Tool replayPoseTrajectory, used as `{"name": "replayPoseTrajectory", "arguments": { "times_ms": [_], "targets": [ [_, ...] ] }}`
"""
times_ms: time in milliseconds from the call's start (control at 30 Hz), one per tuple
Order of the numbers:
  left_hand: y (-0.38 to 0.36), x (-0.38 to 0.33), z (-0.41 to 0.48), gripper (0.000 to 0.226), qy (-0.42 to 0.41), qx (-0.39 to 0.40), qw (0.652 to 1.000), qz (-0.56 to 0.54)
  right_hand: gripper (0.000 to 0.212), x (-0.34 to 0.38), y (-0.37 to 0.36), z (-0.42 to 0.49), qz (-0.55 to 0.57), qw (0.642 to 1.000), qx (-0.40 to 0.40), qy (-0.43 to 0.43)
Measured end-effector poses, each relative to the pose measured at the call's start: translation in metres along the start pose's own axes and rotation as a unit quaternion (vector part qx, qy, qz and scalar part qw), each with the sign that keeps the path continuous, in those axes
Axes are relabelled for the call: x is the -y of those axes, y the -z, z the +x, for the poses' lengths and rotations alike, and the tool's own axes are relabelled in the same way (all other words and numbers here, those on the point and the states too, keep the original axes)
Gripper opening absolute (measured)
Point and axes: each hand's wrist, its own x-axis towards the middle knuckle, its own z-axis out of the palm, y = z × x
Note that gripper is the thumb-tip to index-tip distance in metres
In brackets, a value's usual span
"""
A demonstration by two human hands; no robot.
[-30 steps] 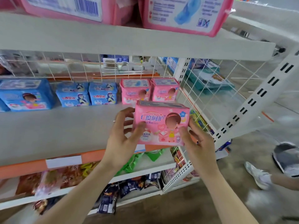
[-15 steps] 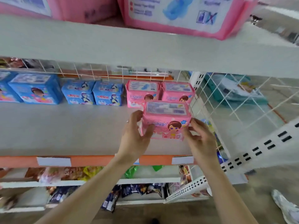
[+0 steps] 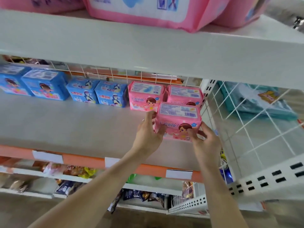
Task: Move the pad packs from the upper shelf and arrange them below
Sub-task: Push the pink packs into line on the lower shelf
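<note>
Both hands are clamped on one small pink soft-plastic pad pack (image 3: 178, 122). The left hand (image 3: 148, 134) curls round its left end, and the right hand (image 3: 205, 140) pinches its lower right corner with thumb and fingers. The pack is upright with its printed face toward the camera. It sits low over the right end of the grey shelf board with the orange front strip (image 3: 65, 125), just in front of the rear right pink pack (image 3: 185, 95) and near the white wire mesh side panel (image 3: 246, 120). Whether its base already touches the board cannot be told. A second rear pink pack (image 3: 145, 96) stands beside the first, with a row of blue pad packs (image 3: 97, 92) further left. The step in hand looks like the set-down, starting a front row below. The next move probably calls for lowering the pack flat, squaring it against the one behind without pushing that one back, and then letting both hands open. Large pink pad packs (image 3: 139, 9) lie on the white upper shelf (image 3: 148, 51), so a reach upward for another should follow. The soft wrapper may sag, so the pack likely needs even support from both sides as it is let go.
</note>
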Motion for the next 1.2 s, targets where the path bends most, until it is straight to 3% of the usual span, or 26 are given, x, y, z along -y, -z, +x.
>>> {"name": "replayPoseTrajectory", "arguments": {
  "times_ms": [267, 700, 867, 1200],
  "targets": [
    [-0.025, 0.004, 0.010, 0.048, 0.009, -0.003, 1.000, 0.028, 0.037, -0.011, -0.008, 0.010, 0.049, 0.997, -0.021, -0.061],
    [-0.044, 0.003, 0.041, 0.044, 0.002, -0.014, 0.999, 0.032, 0.030, -0.022, -0.016, 0.042, 0.024, 0.997, -0.029, -0.072],
    [-0.047, 0.004, 0.049, 0.056, -0.012, -0.008, 0.999, 0.040, 0.026, -0.023, -0.022, 0.053, 0.017, 0.995, -0.034, -0.095],
    [-0.055, 0.003, 0.046, 0.057, -0.011, -0.012, 0.998, 0.066, 0.030, -0.021, -0.022, 0.054, -0.010, 0.994, -0.035, -0.102]
  ]
}}
